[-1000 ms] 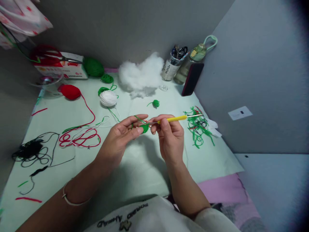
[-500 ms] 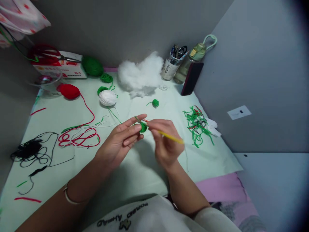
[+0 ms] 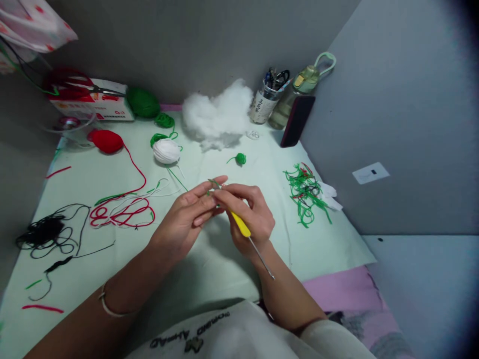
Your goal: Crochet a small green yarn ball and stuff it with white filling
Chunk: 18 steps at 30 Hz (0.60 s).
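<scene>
Yellow-handled hook (image 3: 240, 223) gripped in the right hand (image 3: 253, 212), close against the left

Watching through the head camera from my distant seat, I see the hook slanting above the pale-covered worktop (image 3: 258, 169), its yellow handle held in the right hand's curled fingers, its bare metal end pointing back along the forearm. The other end I cannot make out behind the fingers. The left hand (image 3: 187, 214) meets the right, thumb and fingers pinching green yarn (image 3: 213, 182), most of it hidden from me. Beyond both hands I find a small green ball (image 3: 241, 159), and behind it a heap of white stuffing (image 3: 219, 114). To the left I have a white yarn ball (image 3: 166, 151), a red yarn ball (image 3: 108, 142) and a black tangle (image 3: 48, 229); to the right, a pile of mostly green scraps (image 3: 303, 185).
</scene>
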### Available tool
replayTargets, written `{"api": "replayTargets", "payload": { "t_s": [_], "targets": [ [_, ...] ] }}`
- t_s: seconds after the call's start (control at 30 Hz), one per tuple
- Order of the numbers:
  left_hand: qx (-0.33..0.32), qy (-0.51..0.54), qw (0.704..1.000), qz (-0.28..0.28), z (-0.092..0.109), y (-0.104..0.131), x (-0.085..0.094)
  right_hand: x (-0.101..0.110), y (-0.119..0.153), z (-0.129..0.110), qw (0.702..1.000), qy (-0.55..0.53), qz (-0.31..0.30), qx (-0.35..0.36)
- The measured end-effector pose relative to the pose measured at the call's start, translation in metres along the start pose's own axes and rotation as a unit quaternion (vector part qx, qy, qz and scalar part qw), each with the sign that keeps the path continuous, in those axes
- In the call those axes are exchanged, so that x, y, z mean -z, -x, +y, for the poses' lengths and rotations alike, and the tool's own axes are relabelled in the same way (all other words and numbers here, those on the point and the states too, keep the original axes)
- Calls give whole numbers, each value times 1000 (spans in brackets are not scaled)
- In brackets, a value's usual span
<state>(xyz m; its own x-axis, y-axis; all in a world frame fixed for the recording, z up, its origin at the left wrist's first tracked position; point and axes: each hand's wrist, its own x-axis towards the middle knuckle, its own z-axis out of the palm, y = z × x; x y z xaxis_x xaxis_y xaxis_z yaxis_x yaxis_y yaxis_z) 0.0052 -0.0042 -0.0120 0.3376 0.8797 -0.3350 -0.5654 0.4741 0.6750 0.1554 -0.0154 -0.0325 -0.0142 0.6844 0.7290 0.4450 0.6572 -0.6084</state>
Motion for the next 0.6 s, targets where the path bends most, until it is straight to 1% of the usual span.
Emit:
{"api": "replayTargets", "payload": {
  "t_s": [0.03,0.07,0.1,0.17,0.23,0.27,0.33,0.43,0.5,0.53,0.6],
  "targets": [
    [23,21,999,-9,1,0,1,1,-1,1,1000,-10,15,-7],
    [35,36,999,-14,3,-1,1,2,-2,1,998,-41,36,-36],
    [37,45,998,-16,4,-1,2,3,-4,2,991,-88,56,-81],
    [14,39,999,-14,5,-1,3,4,-7,3,961,-198,80,-177],
    [-21,0,1000,-18,4,-1,3,3,-9,3,931,-273,55,-235],
    [-37,-28,999,-22,2,-2,3,3,-10,3,926,-284,35,-247],
    [-68,-83,994,-34,-1,-2,4,2,-10,3,927,-275,17,-255],
    [-93,-139,985,-39,-4,-2,8,2,-10,4,920,-284,35,-268],
    [-105,-158,982,-26,-3,-2,9,3,-11,5,910,-308,38,-276],
    [-111,-165,980,-16,-2,-1,10,3,-11,5,909,-310,34,-276],
    [-121,-180,976,4,0,0,9,4,-11,3,921,-289,31,-260]
  ]
}}
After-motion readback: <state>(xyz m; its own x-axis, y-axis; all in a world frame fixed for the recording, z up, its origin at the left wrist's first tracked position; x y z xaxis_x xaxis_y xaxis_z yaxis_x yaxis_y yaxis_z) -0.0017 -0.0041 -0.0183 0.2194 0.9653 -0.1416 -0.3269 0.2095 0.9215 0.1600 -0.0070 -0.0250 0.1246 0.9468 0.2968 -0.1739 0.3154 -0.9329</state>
